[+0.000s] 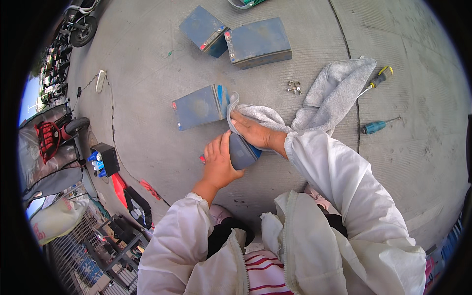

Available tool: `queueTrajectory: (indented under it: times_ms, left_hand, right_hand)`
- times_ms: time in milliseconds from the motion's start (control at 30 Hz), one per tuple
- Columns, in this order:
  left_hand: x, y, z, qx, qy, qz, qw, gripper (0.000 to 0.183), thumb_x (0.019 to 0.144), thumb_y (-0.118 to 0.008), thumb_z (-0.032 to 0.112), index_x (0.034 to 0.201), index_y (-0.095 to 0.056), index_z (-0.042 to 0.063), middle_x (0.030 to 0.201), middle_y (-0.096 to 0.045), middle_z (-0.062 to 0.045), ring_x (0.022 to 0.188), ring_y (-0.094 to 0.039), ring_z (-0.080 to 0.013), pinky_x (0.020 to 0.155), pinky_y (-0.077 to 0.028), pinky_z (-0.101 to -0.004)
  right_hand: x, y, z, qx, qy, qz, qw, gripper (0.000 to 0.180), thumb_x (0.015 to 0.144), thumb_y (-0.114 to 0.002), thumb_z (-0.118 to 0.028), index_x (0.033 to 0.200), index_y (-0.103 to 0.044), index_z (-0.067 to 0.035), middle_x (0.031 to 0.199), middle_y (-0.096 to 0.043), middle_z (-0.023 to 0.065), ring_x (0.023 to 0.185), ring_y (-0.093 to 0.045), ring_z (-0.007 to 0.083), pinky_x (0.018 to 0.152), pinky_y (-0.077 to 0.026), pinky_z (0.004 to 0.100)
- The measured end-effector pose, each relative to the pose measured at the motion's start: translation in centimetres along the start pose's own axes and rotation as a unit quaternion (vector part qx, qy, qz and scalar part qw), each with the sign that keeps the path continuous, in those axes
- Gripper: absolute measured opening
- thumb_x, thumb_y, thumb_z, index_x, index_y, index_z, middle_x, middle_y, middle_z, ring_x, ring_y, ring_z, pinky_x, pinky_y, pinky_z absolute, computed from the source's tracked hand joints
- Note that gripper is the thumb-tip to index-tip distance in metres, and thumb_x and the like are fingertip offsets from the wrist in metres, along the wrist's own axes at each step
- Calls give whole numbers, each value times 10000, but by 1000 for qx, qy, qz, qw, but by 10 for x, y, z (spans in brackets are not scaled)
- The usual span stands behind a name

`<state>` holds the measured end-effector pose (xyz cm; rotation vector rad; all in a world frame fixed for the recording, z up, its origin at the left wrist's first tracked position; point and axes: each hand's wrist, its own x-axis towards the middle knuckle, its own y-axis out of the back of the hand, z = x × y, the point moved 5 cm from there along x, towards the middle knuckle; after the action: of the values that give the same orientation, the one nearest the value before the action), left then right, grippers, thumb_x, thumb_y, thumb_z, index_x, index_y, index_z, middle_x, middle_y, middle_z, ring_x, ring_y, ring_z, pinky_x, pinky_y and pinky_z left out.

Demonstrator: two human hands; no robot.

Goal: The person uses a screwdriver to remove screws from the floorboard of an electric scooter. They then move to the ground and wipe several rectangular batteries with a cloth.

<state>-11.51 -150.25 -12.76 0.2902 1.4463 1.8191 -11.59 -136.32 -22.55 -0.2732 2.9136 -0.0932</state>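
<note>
My left hand (217, 156) is wrapped around one end of a grey-blue battery (241, 153), which is tilted just in front of me, with a red terminal showing past the fingers. My right hand (252, 129) presses a grey towel (328, 96) against the battery's blue-labelled side. Most of the towel trails off to the right over the concrete. Close beyond my hands lies a second battery (199, 107) with red and blue terminals. Farther out, two larger dusty batteries (204, 29) (260, 41) touch at their corners.
Small metal clamps (294, 87) lie left of the towel. A yellow-and-grey screwdriver (382, 76) and a blue-handled screwdriver (374, 127) rest to the right. On the left are a white power strip (100, 81) with its cable and a black box (107, 156) holding bottles.
</note>
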Motion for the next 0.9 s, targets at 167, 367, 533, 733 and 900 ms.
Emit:
queueTrajectory:
  times_ms: [167, 367, 533, 733, 900]
  left_hand:
    - [-18, 1, 8, 78, -192, -116, 971, 1154, 531, -913, 192, 1545, -375, 80, 1487, -455, -156, 1411, -411, -379, 1208, -281, -533]
    - [-77, 7, -22, 106, -9, -40, 994, 1096, 680, -801, 48, 1633, -282, 200, 1639, -322, -169, 1513, -284, -431, 1250, -200, -581]
    - [-122, -45, -50, -688, 469, -28, 553, 841, 988, -626, 315, 1651, -126, 177, 1637, -307, -150, 1446, -387, -373, 1141, -341, -607]
    - [-122, -74, -21, -660, 443, -58, 604, 760, 1029, -609, 502, 1588, -191, 202, 1588, -373, -122, 1419, -438, -349, 1055, -435, -639]
    - [-122, -72, -24, -651, 451, -39, 610, 730, 1027, -632, 472, 1559, -215, 198, 1542, -412, -126, 1366, -492, -359, 993, -488, -634]
  right_hand:
    - [-73, -8, 10, 15, -51, -57, 997, 578, 1130, -320, -381, 1456, -519, 53, 1504, -538, 196, 1387, -493, 319, 1208, -318, 379]
    - [-170, -45, 49, 216, -126, -17, 968, 470, 1094, -430, -265, 1471, -542, -9, 1514, -507, 138, 1415, -445, 246, 1200, -307, 323]
    - [-172, -59, 48, 219, -150, 16, 964, 432, 1015, -538, -94, 1441, -587, -49, 1517, -481, 113, 1402, -458, 222, 1154, -357, 304]
    - [-162, -54, 23, 98, -86, 120, 984, 332, 875, -731, -40, 1207, -742, -41, 1167, -633, 107, 913, -659, 189, 838, -546, 322]
    - [-137, -41, -3, -16, -76, 95, 992, 160, 833, -755, -66, 976, -721, -2, 911, -667, 156, 809, -661, 311, 753, -543, 394]
